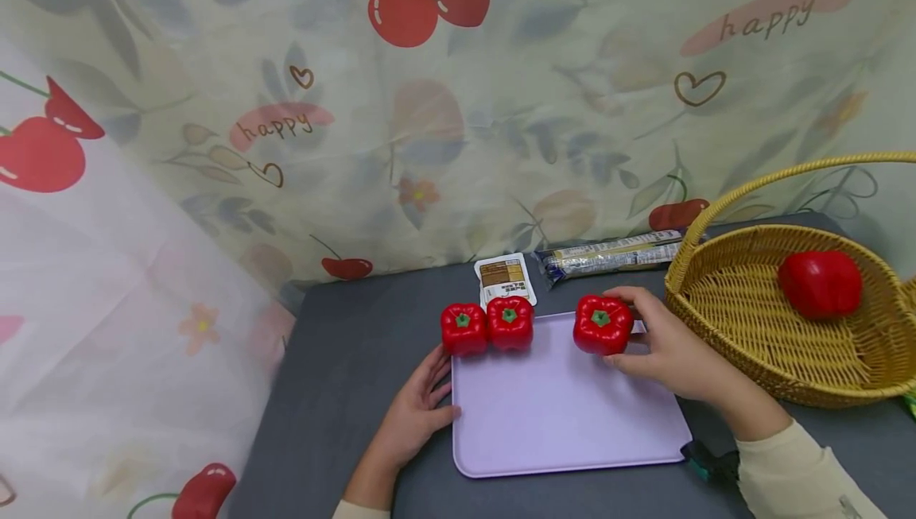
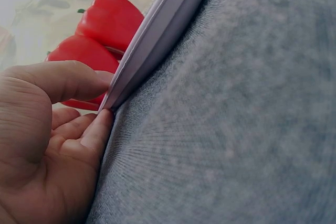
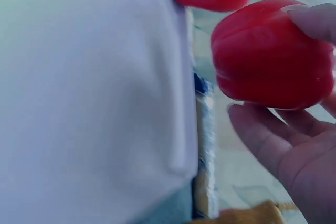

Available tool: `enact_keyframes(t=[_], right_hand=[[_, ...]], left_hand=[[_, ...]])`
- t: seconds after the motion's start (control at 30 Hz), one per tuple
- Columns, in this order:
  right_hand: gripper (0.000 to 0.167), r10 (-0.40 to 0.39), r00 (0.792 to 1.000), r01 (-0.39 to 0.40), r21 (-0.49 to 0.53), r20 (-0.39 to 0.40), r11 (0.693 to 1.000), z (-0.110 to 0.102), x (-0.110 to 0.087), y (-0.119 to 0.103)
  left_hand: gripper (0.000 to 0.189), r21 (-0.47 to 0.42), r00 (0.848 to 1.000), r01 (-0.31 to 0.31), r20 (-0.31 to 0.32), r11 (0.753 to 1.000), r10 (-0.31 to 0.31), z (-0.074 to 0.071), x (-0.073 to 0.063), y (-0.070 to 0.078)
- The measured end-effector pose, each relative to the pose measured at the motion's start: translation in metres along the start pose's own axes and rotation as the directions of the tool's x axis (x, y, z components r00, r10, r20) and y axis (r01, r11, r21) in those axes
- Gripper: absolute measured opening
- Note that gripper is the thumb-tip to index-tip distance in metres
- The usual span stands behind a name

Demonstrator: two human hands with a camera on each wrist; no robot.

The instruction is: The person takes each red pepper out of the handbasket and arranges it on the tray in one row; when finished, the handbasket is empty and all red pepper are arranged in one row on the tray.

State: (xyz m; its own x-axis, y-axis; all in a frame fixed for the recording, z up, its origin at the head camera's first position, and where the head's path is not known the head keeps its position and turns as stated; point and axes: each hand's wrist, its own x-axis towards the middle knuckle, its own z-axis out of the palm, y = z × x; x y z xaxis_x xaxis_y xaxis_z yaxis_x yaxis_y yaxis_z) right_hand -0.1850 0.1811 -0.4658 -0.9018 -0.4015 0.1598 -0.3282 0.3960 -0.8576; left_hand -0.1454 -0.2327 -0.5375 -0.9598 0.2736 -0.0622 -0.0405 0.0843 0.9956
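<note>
My right hand (image 1: 669, 348) grips a red bell pepper (image 1: 603, 324) above the right rear part of a lilac tray (image 1: 558, 416). In the right wrist view the thumb and fingers span this bell pepper (image 3: 270, 56). My left hand (image 1: 413, 408) pinches the tray's left edge; the left wrist view has the thumb on the rim (image 2: 134, 59) and fingers beneath. Two more red bell peppers, a left one (image 1: 463, 330) and a right one (image 1: 510, 323), sit side by side at the tray's rear left corner, green stems up.
A yellow wicker basket (image 1: 716, 328) with a tall handle stands at the right, holding another red bell pepper (image 1: 820, 284). Behind the tray lie a small white package (image 1: 505, 279) and a long wrapped packet (image 1: 611, 255). A black item (image 1: 712, 462) lies by the tray's front right corner.
</note>
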Motion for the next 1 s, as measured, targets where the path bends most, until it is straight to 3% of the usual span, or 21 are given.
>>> enact_keyframes(t=[0.23, 0.57, 1.0], right_hand=[[0.083, 0.063, 0.993, -0.056, -0.076, 0.096, 0.996, 0.016, 0.018, 0.007], [0.082, 0.127, 0.979, -0.110, -0.109, 0.159, 0.988, 0.024, 0.041, -0.003], [0.082, 0.127, 0.979, -0.102, -0.153, 0.161, 0.983, 0.032, 0.054, -0.006]], left_hand=[[0.099, 0.002, 1.000, 0.002, -0.005, 1.000, -0.002, 0.001, -0.001, 0.001], [0.099, 0.005, 1.000, 0.018, -0.012, 1.000, -0.018, 0.000, -0.001, 0.002], [0.098, -0.008, 0.999, 0.032, -0.011, 0.999, -0.032, 0.001, -0.002, 0.002]])
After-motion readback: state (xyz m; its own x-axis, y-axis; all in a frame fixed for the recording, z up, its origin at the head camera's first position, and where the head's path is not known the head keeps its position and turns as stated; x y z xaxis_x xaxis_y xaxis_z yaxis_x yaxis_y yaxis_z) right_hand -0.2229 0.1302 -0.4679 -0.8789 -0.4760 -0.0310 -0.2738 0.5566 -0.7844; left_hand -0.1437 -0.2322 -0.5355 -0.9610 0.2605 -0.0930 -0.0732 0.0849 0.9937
